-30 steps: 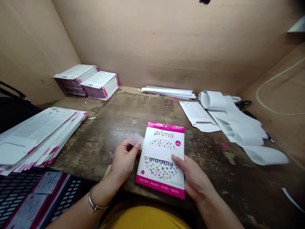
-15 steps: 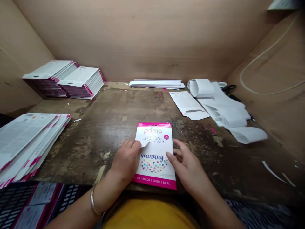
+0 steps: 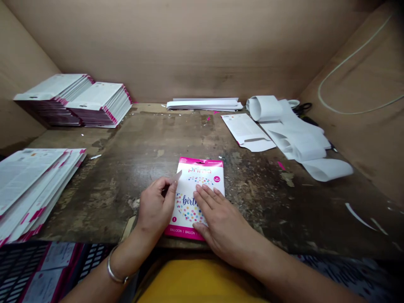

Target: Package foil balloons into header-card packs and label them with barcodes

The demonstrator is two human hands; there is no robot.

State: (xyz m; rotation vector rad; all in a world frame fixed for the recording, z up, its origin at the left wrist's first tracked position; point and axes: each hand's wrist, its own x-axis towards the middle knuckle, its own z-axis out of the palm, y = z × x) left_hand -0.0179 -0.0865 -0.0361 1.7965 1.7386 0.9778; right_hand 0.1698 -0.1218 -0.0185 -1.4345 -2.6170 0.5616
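A pink and white balloon packet (image 3: pixel 202 174) printed with coloured dots lies flat on the worn wooden table (image 3: pixel 142 147), near its front edge. My right hand (image 3: pixel 221 219) lies flat on the packet's right half with fingers stretched out. My left hand (image 3: pixel 156 208) sits at the packet's left edge and pinches a small pale sticker (image 3: pixel 178 174) between thumb and fingers, its corner lifted above the packet's top left.
Two stacks of packets (image 3: pixel 75 99) stand at the back left, and a fanned pile (image 3: pixel 31 181) lies at the left edge. White backing strips (image 3: pixel 296 141) and a flat white sheet (image 3: pixel 248 132) lie at the right, with scissors (image 3: pixel 301 107) behind. Cardboard walls enclose the table.
The packet has come down flat onto the table and nearer the front edge. My right hand moved from the packet's right edge onto its face. The sticker moved over the packet's top left.
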